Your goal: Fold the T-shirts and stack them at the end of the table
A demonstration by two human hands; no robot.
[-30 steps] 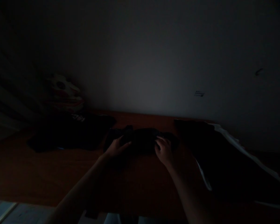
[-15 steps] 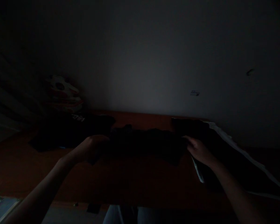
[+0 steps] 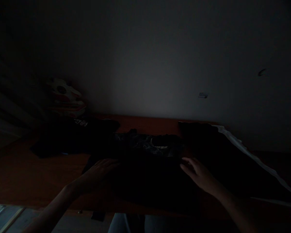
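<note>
A dark shirt (image 3: 147,181) lies spread on the wooden table in front of me, its folds hard to make out in the dim light. Toward the back, its patterned part (image 3: 143,144) shows a neck opening with a pale label (image 3: 162,147). My left hand (image 3: 104,166) rests flat on the shirt's left side, fingers stretched out. On the opposite side, my right hand (image 3: 194,171) touches or hovers just over the shirt's edge, thumb and fingers apart; contact there is unclear.
Another black garment (image 3: 65,139) with white lettering lies at the left. A black cloth with a white edge (image 3: 247,152) covers the right of the table (image 3: 12,174). Behind the left garment sits a red and white bundle (image 3: 65,97). A pale wall (image 3: 145,58) rises behind.
The shirt's near part has come down toward me and now lies spread over the table front, showing the patterned neck area. Both hands moved nearer and loosened from the cloth.
</note>
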